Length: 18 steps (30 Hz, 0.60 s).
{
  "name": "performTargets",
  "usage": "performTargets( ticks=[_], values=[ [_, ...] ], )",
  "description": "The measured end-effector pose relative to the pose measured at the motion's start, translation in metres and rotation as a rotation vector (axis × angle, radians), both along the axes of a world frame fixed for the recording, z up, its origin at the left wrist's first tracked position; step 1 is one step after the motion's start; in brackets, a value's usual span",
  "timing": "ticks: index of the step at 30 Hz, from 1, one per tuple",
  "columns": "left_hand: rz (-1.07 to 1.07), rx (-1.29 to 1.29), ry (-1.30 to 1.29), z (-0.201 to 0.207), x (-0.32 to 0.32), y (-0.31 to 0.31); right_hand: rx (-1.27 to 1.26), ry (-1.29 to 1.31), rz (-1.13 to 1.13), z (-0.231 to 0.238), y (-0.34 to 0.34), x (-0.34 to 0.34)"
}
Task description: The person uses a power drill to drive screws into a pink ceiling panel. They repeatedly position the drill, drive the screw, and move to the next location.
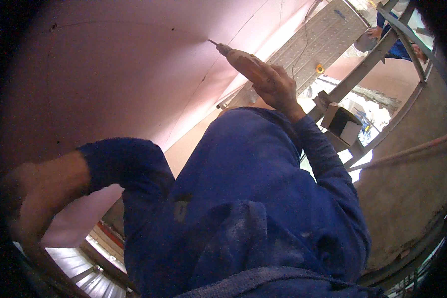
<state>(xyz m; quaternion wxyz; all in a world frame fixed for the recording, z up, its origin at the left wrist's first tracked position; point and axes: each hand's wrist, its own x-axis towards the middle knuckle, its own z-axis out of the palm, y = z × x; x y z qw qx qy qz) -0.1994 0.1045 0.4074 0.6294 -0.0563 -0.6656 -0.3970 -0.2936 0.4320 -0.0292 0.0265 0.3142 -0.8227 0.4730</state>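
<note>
My right hand is closed around a dusty, tan power drill. A thin bit sticks out of its nose toward a pale pink board surface. The tip is at or very near that surface; contact cannot be made out. Dark spots and thin seam lines mark the board. At the far left, my left hand is raised beside the board, bent at the wrist. Shadow and blur hide its fingers, so I cannot see whether it holds anything.
Beyond the drill lies a perforated metal platform with a loose cord and a small yellow ring-shaped thing on it. Metal scaffold bars cross at right, with a black-and-white boxy object beside them. A co-worker's blue sleeve shows at top right.
</note>
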Motion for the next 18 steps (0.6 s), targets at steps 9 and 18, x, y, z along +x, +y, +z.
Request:
performTargets(
  ticks=[9, 18],
  values=[
    [-0.209, -0.027, -0.992, -0.303, 0.009, 0.011, -0.299, -0.379, -0.31, 0.017, 0.037, 0.012],
    [-0.116, 0.215, -1.379, -0.478, -0.049, 0.048, -0.412, -0.493, -0.456, 0.03, 0.058, 0.004]
  ],
)
